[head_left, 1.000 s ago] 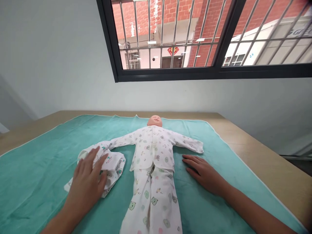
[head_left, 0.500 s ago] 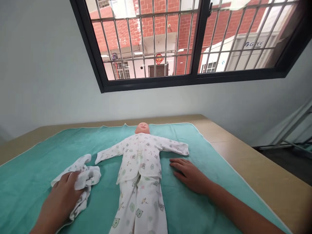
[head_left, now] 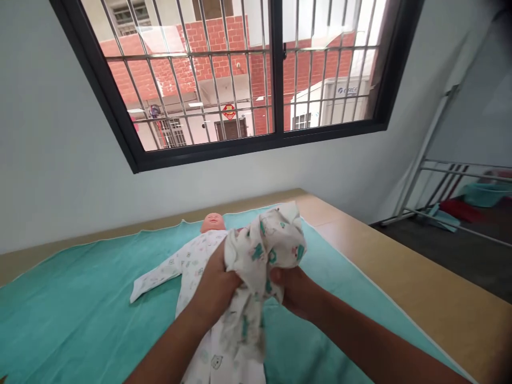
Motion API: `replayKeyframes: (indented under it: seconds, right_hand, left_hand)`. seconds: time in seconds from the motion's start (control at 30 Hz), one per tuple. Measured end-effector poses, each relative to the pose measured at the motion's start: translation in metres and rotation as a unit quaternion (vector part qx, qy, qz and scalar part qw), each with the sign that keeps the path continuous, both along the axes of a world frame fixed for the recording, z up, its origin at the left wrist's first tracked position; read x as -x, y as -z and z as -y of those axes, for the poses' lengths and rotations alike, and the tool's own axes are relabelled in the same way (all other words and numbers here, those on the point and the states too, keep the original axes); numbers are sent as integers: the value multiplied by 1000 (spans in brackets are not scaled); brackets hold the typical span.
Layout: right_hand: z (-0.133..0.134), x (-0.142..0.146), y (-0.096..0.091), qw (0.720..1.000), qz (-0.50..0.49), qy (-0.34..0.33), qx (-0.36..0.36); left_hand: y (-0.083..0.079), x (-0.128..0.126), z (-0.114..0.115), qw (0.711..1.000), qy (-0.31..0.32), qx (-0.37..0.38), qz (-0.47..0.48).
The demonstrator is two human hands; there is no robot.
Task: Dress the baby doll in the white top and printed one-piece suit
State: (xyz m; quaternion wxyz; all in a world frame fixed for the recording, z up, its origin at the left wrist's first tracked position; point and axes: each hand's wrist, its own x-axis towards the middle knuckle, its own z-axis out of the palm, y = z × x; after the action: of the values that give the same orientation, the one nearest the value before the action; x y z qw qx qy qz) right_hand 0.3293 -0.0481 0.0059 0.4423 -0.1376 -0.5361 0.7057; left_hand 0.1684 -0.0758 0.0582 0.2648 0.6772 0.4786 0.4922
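Observation:
A bunched white cloth with green and red prints (head_left: 276, 240) is held up between my two hands, over the doll's right-side sleeve. My left hand (head_left: 220, 282) is closed around its left side. My right hand (head_left: 294, 285) grips it from the right, with the fingers partly hidden behind the fabric. Whether the cloth is a garment cannot be made out; its lower end hangs down, blurred. Behind and below it lies a baby doll (head_left: 213, 222) on its back, in a printed white top (head_left: 196, 256) and matching trousers (head_left: 216, 360). One sleeve stretches out to the left.
A green towel (head_left: 92, 298) with a pale edge covers much of the wooden table (head_left: 360, 250). A barred window (head_left: 276, 136) is in the wall behind. On the right stand a metal frame (head_left: 420, 165) and a teal basin (head_left: 486, 193) near the floor.
The cloth has gone from the towel at the left to above the doll, lifted by my left hand. My right hand has left the towel and taken hold too. The view has shifted right.

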Motion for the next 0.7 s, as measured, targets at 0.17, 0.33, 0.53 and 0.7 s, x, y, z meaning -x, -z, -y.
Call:
replayKeyframes:
  seconds: [0.17, 0.33, 0.53, 0.7]
  right_hand:
    - [5, -39, 0, 985, -10, 126, 113]
    - [-6, -105, -8, 968, 130, 170, 133]
    - [-30, -161, 10, 919, 305, 171, 183]
    - [-54, -166, 31, 841, 477, 242, 79]
  left_hand:
    - [11, -30, -7, 994, 109, -19, -9]
    - [25, 24, -5, 997, 9, -63, -41]
    - [81, 132, -26, 973, -168, -92, -127]
    - [133, 185, -30, 946, -205, -167, -188]
